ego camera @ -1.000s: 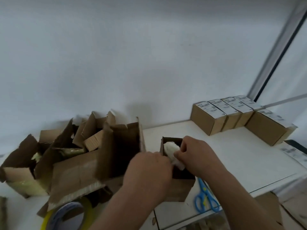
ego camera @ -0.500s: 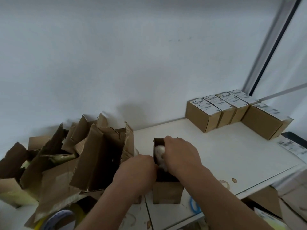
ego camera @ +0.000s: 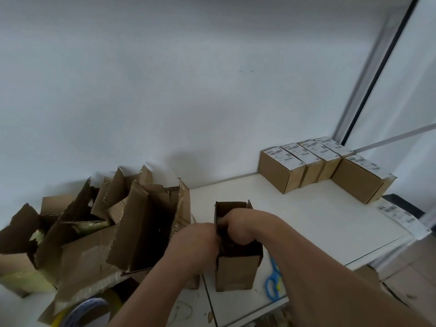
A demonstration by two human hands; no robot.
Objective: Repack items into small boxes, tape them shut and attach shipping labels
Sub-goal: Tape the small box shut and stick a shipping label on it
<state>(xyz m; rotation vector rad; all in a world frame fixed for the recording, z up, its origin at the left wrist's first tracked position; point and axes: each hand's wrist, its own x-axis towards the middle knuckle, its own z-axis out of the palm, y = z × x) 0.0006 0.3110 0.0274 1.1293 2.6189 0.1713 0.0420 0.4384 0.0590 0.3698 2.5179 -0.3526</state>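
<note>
Reaching down into the small open box (ego camera: 237, 267) near the front of the white worktop (ego camera: 306, 220), the right hand (ego camera: 240, 226) is curled inside it, fingers hidden below the rim — whether it grips anything I cannot tell; the left hand (ego camera: 195, 241) holds the box's left wall, fingers bent over its edge; just left stands a heap of torn empty cartons (ego camera: 101, 227), with a roll of tape (ego camera: 85, 310) before it at the front edge; blue scissors (ego camera: 273, 283) lie right of the box under the right forearm; five sealed, labelled boxes (ego camera: 323, 166) sit well apart by the wall — loose labels (ego camera: 401, 217) beside them.
</note>
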